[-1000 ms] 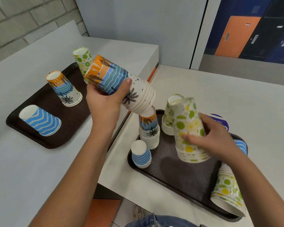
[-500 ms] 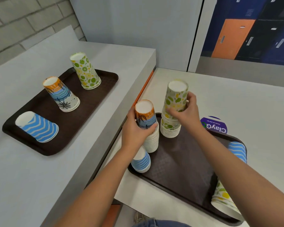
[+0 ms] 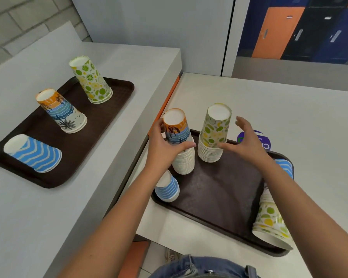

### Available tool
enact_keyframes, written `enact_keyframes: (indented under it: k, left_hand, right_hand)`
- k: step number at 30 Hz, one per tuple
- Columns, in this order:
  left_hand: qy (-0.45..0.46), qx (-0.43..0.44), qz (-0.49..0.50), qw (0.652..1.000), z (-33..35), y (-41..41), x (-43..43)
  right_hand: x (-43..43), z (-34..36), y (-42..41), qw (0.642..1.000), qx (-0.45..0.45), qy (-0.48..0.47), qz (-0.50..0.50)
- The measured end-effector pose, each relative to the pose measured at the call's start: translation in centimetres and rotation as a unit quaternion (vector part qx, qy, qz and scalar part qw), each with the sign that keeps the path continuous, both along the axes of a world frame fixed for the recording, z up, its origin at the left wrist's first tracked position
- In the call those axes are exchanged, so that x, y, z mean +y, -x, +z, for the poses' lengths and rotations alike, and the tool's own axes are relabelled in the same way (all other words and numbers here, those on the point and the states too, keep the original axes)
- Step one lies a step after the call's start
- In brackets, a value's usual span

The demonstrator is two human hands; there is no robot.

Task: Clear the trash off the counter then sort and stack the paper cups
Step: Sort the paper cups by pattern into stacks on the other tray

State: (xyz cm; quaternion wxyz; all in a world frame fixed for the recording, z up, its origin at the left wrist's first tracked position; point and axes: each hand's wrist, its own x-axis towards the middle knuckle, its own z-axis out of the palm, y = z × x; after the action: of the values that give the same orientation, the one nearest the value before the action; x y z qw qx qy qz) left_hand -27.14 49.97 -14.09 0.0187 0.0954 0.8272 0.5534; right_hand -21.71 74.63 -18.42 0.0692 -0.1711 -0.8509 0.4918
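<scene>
On the tray (image 3: 219,189), the left hand (image 3: 163,147) grips the palm stack (image 3: 177,133); the right hand (image 3: 247,143) is spread open just beside the lime stack (image 3: 215,133). Best to seat the cups squarely before letting go.

a single head-worn wide-angle view looks forward and down, close above the nearer tray (image 3: 219,193).

We grip the palm-print cup stack (image 3: 184,163) with the left hand (image 3: 162,146), far-left on the tray (image 3: 219,187); right hand (image 3: 247,141), fingers (image 3: 241,122) spread, beside the citrus stack (image 3: 215,133).
</scene>
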Motion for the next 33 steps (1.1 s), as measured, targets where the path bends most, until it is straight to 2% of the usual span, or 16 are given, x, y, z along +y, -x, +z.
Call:
enact_keyframes:
  k: [2,4,7,9,11,14,16,19,21,23,26,30,33]
  left_hand:
    - [0.003,-0.002,0.023,1.0,0.6,-0.2,-0.1]
    - [-0.025,0.042,0.076,0.996,1.6,-1.1,-0.1]
    - [-0.074,0.239,0.139,0.958,3.3,-3.6,0.5]
    - [-0.112,0.294,0.101,0.944,3.6,-5.6,1.8]
    - [-0.143,0.217,0.029,0.965,3.3,-7.6,4.0]
    - [-0.126,-0.044,-0.064,0.989,1.3,-10.6,7.9]
    - [-0.024,-0.22,-0.141,0.965,-1.2,-12.1,10.2]
    - [0.147,-0.383,-0.224,0.884,-4.9,-14.4,12.5]
    - [0.206,-0.423,-0.236,0.85,-6.6,-15.7,13.6]
    - [0.219,-0.436,-0.225,0.843,-7.7,-16.6,14.3]
    - [0.213,-0.442,-0.205,0.847,-8.5,-16.8,14.4]
    - [0.213,-0.405,-0.186,0.87,-8.1,-15.4,12.0]
    - [0.195,-0.365,-0.203,0.887,-7.3,-14.7,9.3]
  right_hand:
    - [2.4,-0.2,-2.5,0.995,-0.029,-0.037,-0.084]
    - [4.9,-0.6,-5.3,0.978,-0.07,-0.101,-0.169]
    - [7.3,-1.6,-8.3,0.944,-0.18,-0.153,-0.232]
    - [8.0,-2.5,-9.3,0.929,-0.254,-0.149,-0.224]
    - [8.2,-3.4,-9.8,0.924,-0.298,-0.13,-0.204]
    - [8.1,-4.1,-10.1,0.928,-0.312,-0.1,-0.179]
    - [8.0,-4.2,-10.2,0.93,-0.31,-0.088,-0.179]
    - [7.8,-4.0,-10.1,0.929,-0.316,-0.074,-0.178]
    - [7.8,-4.1,-10.0,0.93,-0.314,-0.052,-0.183]
    - [7.7,-4.2,-10.0,0.933,-0.307,-0.017,-0.189]
    - [7.3,-4.3,-10.0,0.935,-0.286,0.071,-0.197]
    - [6.2,-2.8,-9.5,0.92,-0.23,0.248,-0.2]
    - [4.2,-1.3,-8.7,0.929,-0.198,0.27,-0.156]
